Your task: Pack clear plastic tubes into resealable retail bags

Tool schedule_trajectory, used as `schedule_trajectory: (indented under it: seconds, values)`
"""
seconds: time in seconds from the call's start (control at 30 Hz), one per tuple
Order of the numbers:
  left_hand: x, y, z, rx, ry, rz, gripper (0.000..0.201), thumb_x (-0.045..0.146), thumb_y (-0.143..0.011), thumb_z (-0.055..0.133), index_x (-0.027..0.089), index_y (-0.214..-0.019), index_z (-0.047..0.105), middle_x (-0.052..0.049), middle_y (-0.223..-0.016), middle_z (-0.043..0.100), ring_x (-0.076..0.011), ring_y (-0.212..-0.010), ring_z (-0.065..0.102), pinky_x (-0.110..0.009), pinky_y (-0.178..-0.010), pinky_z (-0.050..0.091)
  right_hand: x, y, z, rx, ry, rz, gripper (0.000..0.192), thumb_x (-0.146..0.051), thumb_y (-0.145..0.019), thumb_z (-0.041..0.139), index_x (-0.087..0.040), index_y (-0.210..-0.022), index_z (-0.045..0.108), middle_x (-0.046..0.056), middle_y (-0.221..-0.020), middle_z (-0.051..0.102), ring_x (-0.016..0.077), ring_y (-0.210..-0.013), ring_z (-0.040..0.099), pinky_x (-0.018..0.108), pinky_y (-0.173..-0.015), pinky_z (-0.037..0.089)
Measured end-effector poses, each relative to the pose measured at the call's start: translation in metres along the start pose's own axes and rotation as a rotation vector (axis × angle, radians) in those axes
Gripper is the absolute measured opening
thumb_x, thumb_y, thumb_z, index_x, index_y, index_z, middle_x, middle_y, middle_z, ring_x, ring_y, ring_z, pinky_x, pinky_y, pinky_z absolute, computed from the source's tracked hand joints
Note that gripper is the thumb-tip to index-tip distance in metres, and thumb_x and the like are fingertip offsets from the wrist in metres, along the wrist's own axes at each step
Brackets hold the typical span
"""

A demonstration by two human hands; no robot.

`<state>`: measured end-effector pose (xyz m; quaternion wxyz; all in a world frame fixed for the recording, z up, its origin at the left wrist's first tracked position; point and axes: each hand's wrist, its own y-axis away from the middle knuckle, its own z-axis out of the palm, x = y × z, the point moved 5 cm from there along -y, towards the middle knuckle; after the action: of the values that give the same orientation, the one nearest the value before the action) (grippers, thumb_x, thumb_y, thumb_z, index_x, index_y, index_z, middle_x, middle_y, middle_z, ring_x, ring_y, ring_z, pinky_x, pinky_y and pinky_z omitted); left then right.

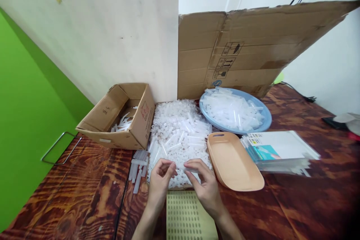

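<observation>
Two bare hands are working low over a dark wooden table (281, 210), and I am counting what is lying around them: one heap of small clear plastic pieces (180, 135) too many to number, one open cardboard box (118, 116) at about ten o'clock from the hands with a few clear tubes inside, one blue basin (266, 120) piled with clear tubes at one o'clock, one peach-coloured tray (234, 163) lying bare at three o'clock just beside the right hand, one stack of clear packets (281, 150) with printed cards further out at two to three o'clock, and one pale yellow perforated rack (188, 215) at six o'clock, between the wrists. A handful of loose tubes (137, 168) is lying at nine o'clock, just off the heap's edge. The left hand (160, 180) is curling its fingers inward, thumb and fingertips nearly together; whether it is pinching a piece I cannot tell. The right hand (204, 182) is bending its fingers down with thumb and forefinger closing on a small clear tube (192, 170), which is sitting at the near edge of the heap, just between the two hands. A flattened cardboard sheet (247, 48) and a white board (112, 33) are standing upright at twelve o'clock.
</observation>
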<state>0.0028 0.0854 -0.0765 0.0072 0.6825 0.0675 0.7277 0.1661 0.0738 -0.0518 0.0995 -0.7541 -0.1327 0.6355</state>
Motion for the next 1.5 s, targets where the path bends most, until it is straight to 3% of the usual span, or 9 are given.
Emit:
schedule_trajectory:
  seconds: [0.17, 0.33, 0.5, 0.67, 0.83, 1.0, 1.2, 1.33, 1.5]
  values:
    - [0.003, 0.004, -0.006, -0.037, -0.204, 0.080, 0.029, 0.044, -0.085, 0.073, 0.018, -0.077, 0.065, -0.001, -0.065, 0.068, -0.0169, -0.063, 0.062, -0.026, -0.061, 0.047, 0.009, 0.004, 0.004, -0.038, -0.166, 0.184, 0.018, -0.037, -0.098, 0.059, -0.021, -0.101, 0.067, 0.004, -0.078, 0.067, 0.0186, -0.067, 0.066, 0.030, -0.064, 0.055]
    - [0.024, 0.011, -0.005, -0.190, -0.296, 0.338, 0.024, 0.039, -0.086, 0.074, 0.021, -0.101, 0.071, -0.010, -0.114, 0.072, -0.0249, -0.101, 0.066, -0.035, -0.091, 0.050, 0.023, 0.010, 0.004, 0.024, -0.347, 0.348, 0.028, -0.047, -0.095, 0.063, -0.019, -0.094, 0.059, -0.002, -0.065, 0.062, 0.0121, -0.047, 0.058, 0.025, -0.053, 0.049]
    - [0.027, 0.016, 0.001, -0.281, -0.521, 0.234, 0.041, 0.043, -0.102, 0.043, 0.019, -0.082, 0.069, -0.004, -0.068, 0.066, -0.0180, -0.063, 0.061, -0.028, -0.065, 0.047, 0.026, 0.017, 0.002, -0.010, -0.281, 0.307, 0.027, -0.046, -0.095, 0.062, -0.020, -0.094, 0.060, -0.005, -0.059, 0.054, 0.0124, -0.050, 0.056, 0.024, -0.052, 0.046]
    - [0.029, 0.021, 0.005, -0.321, -0.418, 0.290, 0.033, 0.041, -0.094, 0.062, 0.023, -0.120, 0.064, -0.010, -0.118, 0.069, -0.0231, -0.098, 0.065, -0.029, -0.077, 0.050, 0.027, 0.019, -0.005, 0.016, -0.233, 0.277, 0.027, -0.047, -0.097, 0.059, -0.020, -0.095, 0.060, -0.003, -0.066, 0.055, 0.0125, -0.051, 0.054, 0.025, -0.051, 0.046]
    - [0.011, 0.023, 0.008, -0.351, -0.468, 0.028, 0.057, 0.049, -0.104, 0.034, 0.018, -0.068, 0.065, 0.000, -0.051, 0.056, -0.0167, -0.052, 0.057, -0.026, -0.055, 0.040, 0.016, 0.018, -0.007, -0.051, -0.158, 0.175, 0.022, -0.041, -0.095, 0.062, -0.019, -0.091, 0.063, 0.002, -0.082, 0.060, 0.0118, -0.057, 0.056, 0.024, -0.052, 0.045]
    - [0.030, 0.030, 0.013, -0.307, -0.673, 0.493, 0.020, 0.031, -0.100, 0.051, 0.018, -0.092, 0.064, -0.006, -0.083, 0.066, -0.0208, -0.079, 0.062, -0.029, -0.072, 0.046, 0.018, 0.022, 0.002, -0.006, -0.356, 0.313, 0.026, -0.043, -0.095, 0.063, -0.020, -0.087, 0.057, -0.004, -0.065, 0.057, 0.0070, -0.042, 0.048, 0.019, -0.041, 0.037]
    - [0.024, 0.031, 0.015, -0.395, -0.860, 0.916, 0.017, 0.015, -0.100, 0.049, 0.018, -0.110, 0.062, -0.009, -0.088, 0.068, -0.0230, -0.083, 0.062, -0.035, -0.075, 0.051, 0.028, 0.034, 0.017, 0.012, -0.608, 0.562, 0.037, -0.054, -0.086, 0.069, -0.021, -0.082, 0.052, -0.009, -0.048, 0.050, 0.0045, -0.026, 0.027, 0.018, -0.026, 0.028]
    - [0.019, 0.026, 0.018, -0.373, -0.843, 0.914, 0.042, 0.019, -0.099, 0.055, 0.021, -0.140, 0.045, -0.014, -0.117, 0.067, -0.0255, -0.105, 0.064, -0.041, -0.089, 0.054, -0.002, 0.025, -0.049, 0.275, -0.197, 0.340, 0.033, -0.052, -0.091, 0.063, -0.019, -0.088, 0.061, -0.004, -0.052, 0.051, 0.0112, -0.038, 0.044, 0.023, -0.038, 0.040]
    - [0.012, 0.023, 0.011, -0.241, -0.768, 0.835, 0.052, 0.022, -0.099, 0.056, 0.021, -0.148, 0.036, -0.015, -0.124, 0.064, -0.0250, -0.110, 0.064, -0.043, -0.094, 0.054, -0.037, 0.015, -0.163, 0.509, 0.744, -0.054, 0.030, -0.041, -0.098, 0.051, -0.020, -0.094, 0.071, 0.010, -0.100, 0.063, 0.0277, -0.099, 0.062, 0.039, -0.086, 0.049]
